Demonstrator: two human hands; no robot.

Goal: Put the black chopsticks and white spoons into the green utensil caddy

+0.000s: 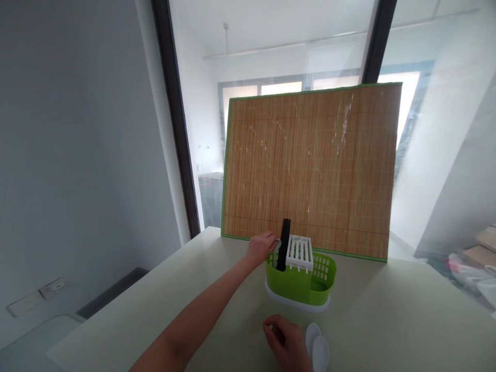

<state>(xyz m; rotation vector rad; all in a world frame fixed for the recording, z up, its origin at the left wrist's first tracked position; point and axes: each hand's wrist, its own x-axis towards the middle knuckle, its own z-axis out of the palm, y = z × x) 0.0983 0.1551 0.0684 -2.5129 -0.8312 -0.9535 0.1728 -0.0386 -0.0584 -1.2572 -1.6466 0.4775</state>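
The lower end of a pale utensil (275, 256) is hidden inside the green basket (290, 287) on the table (228, 330); the left hand's (261, 248) fingers meet its top, their grip unclear. The right hand (287, 342), cropped below, curls loosely beside white spoons (321, 352), its palm concealed, any contents indeterminable.

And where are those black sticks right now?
In the head view, below and right of centre: the black sticks stand in the left part of the green basket, between the left hand and the white slotted rack.
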